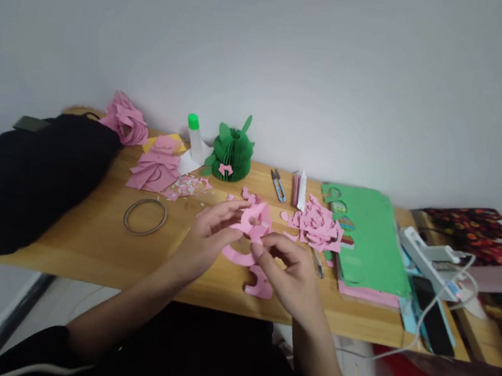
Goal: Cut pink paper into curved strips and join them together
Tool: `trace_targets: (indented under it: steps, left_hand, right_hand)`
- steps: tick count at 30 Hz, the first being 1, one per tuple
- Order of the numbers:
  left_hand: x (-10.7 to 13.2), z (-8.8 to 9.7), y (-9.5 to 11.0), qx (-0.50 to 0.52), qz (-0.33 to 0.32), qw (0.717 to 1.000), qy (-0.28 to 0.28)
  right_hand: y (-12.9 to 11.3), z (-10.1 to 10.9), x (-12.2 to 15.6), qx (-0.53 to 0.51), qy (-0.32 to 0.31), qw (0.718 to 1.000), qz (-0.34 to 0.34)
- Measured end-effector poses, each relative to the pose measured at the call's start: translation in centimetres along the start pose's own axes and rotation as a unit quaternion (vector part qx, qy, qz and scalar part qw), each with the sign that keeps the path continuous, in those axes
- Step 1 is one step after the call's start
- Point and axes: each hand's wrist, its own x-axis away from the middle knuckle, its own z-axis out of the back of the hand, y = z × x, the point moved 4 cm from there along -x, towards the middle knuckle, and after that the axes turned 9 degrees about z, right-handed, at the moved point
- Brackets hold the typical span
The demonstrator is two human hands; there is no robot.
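Observation:
Between my hands is a pink paper cutout (pixel 256 218) with curled, ring-like strips, raised a little over the wooden table. My left hand (pixel 209 231) pinches its left side between thumb and fingers. On the right side, my right hand (pixel 284 268) grips the same paper near its lower edge, thumb and forefinger together. A curved pink paper scrap (pixel 260 283) lies on the table just below. Behind the hands stands a green folded-paper cactus shape (pixel 231 156) with a small pink paper piece on its front.
Snips (pixel 278 185), a white tube (pixel 302 189) and a pink scrap pile (pixel 319 226) lie right of centre. Green sheets (pixel 370 239), a power strip (pixel 429 262) and a phone (pixel 431 317) are farther right. Leftward are a glue bottle (pixel 196 135), a metal ring (pixel 145 217) and a black bag (pixel 36 180).

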Motion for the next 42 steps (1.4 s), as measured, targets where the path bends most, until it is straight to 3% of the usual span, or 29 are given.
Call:
trace_targets:
  steps: [3,7,10,13,17,24,30,38,42]
  left_hand:
    - [-1.6,-0.6,1.7,0.037,0.035,0.997,-0.057]
    - [-2.9,-0.8,3.3,-0.017,0.006,0.997,-0.070]
    - [-3.2,-0.9,4.4,-0.059,-0.011,0.997,-0.048]
    - [-3.1,-1.1,5.3,-0.107,-0.001,0.994,-0.030]
    - [-2.8,-1.4,6.3,-0.116,-0.020,0.993,-0.021]
    - [-2.2,-1.5,6.3,-0.089,-0.073,0.993,-0.027]
    - [-2.1,-1.6,6.3,-0.031,-0.064,0.995,-0.065]
    - [-2.6,-1.6,5.3,0.004,-0.036,0.997,-0.066]
    - [-2.6,-1.4,4.5,0.045,-0.029,0.998,-0.037]
  right_hand:
    - [-1.2,0.5,-1.2,0.038,-0.037,0.997,0.055]
    - [-1.9,1.2,-2.7,0.042,-0.063,0.995,0.067]
    - [-2.2,2.1,-3.7,0.081,-0.023,0.992,0.091]
    - [-2.8,2.9,-4.1,0.115,0.044,0.980,0.157]
    - [-3.4,2.7,-4.0,0.126,0.049,0.967,0.217]
    - [-3.4,2.4,-4.0,0.000,0.097,0.983,0.159]
    - [-2.7,2.8,-4.5,-0.089,0.083,0.986,0.114]
    - [-3.5,2.9,-3.7,0.028,0.146,0.970,0.193]
    - [-3.3,3.0,-3.3,0.062,0.131,0.975,0.168]
